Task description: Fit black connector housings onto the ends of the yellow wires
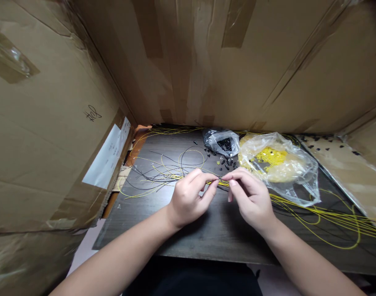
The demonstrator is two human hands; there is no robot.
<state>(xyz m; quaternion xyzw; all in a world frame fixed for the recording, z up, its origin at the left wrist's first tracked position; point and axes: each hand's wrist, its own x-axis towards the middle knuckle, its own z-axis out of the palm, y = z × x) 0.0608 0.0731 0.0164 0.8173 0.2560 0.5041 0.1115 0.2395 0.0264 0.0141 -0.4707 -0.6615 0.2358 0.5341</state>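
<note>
1. Grip of the left hand: thumb and forefinger pinched on a thin dark strand; right hand pinched just beside it. Forearms angled inward.
2. Strand sat between both hands, over yellow wires; room lay between hands and near edge.
3. Surface was dark, wood-grained, walled by cardboard; plastic bags lay beyond.

Walls of matt cardboard, glossy plastic tape; bags — shiny, crinkled plastic; smooth, plastic-looking wires; table — wood-grained, smooth, with a soft sheen.
</note>
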